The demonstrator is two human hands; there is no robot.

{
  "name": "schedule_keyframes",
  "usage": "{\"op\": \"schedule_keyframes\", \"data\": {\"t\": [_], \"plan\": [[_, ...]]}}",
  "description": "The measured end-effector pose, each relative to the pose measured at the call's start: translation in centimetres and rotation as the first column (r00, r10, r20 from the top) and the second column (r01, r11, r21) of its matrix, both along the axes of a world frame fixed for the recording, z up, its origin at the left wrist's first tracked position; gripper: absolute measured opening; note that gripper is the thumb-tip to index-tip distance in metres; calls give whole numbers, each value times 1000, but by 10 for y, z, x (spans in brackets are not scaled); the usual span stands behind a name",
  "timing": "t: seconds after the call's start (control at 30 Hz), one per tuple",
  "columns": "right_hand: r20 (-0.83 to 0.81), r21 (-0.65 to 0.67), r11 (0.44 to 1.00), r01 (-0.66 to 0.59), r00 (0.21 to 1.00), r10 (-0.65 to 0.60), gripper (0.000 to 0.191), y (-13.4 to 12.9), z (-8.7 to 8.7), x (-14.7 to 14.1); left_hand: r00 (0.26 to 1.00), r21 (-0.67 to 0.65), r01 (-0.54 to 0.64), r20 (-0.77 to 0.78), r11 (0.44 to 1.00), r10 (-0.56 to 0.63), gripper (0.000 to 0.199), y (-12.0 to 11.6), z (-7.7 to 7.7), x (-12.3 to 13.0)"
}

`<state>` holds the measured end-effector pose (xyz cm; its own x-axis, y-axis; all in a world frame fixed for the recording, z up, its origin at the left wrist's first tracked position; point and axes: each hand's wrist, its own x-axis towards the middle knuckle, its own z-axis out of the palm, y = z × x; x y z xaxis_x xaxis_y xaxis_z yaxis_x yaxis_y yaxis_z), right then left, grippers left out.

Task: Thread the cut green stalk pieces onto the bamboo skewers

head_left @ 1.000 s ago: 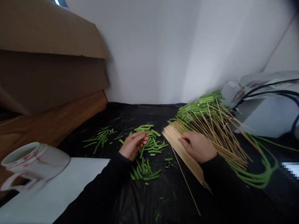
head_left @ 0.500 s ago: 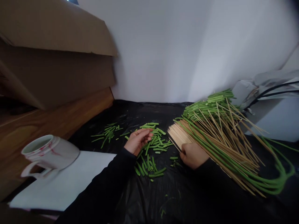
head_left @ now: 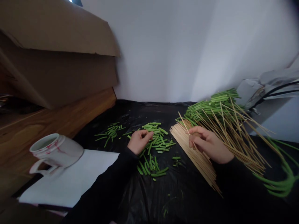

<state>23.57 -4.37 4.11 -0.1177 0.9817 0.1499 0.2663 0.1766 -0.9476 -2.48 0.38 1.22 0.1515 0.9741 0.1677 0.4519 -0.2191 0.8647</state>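
Note:
My right hand pinches a thin bamboo skewer, which tilts up and to the left. Below that hand lies a flat bundle of bamboo skewers, partly covered by the hand and sleeve. My left hand is at the left side of a pile of cut green bean pieces, thumb and fingers pressed together. Whatever is between those fingers, if anything, is hidden. Long uncut green beans bend round at the right, largely behind my right arm.
Stacked green bean pieces lie at the back right. A stained white mug stands on white paper at the left. Black plastic sheeting covers the surface. A cardboard box rises at the back left, beside a wall.
My right hand has risen from the bundle's edge and now has a single skewer in it. My left fingers have curled in over the bean pieces. The view has shifted slightly.

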Motion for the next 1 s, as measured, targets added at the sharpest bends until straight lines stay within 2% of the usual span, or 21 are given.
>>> {"op": "schedule_keyframes", "data": {"t": [0.07,0.13,0.23,0.3,0.4,0.53,0.6,0.67,0.73,0.8,0.9,1.0], "plan": [[-9,90,995,36,999,-36,15,0,-1,0,975,72,-17,-221,997,33,40,-1,-2,-2],[15,187,977,104,994,-108,14,1,-5,-2,911,104,-25,-406,994,66,38,-3,-5,-3],[135,363,911,196,956,-260,12,0,-11,-7,819,79,21,-574,997,28,32,-4,-7,-5],[254,490,850,193,901,-351,13,-2,-15,-11,776,50,50,-630,997,-7,28,-5,-8,-7],[389,622,774,120,811,-438,19,-4,-20,-16,742,14,61,-670,998,-36,23,-5,-7,-10],[506,654,757,22,731,-458,27,-5,-31,-22,749,4,73,-661,997,-52,14,-6,-6,-9],[557,654,756,-18,688,-465,29,-5,-35,-26,791,15,91,-609,996,-63,13,-6,-6,-8],[587,652,758,-25,650,-483,28,-7,-38,-29,864,27,112,-497,993,-84,15,-6,-6,-5],[593,649,761,-16,636,-493,27,-10,-39,-32,943,17,127,-313,992,-116,18,-5,-5,-3],[585,647,762,-8,647,-489,28,-13,-39,-35,986,-34,149,-69,988,-152,21,-4,-3,0],[586,641,766,-33,665,-462,34,-17,-40,-40,938,-193,213,314,958,-146,25,-3,-1,4],[606,662,742,-106,658,-447,35,-19,-41,-44,824,-387,268,566,882,-2,27,-4,0,7]]}}
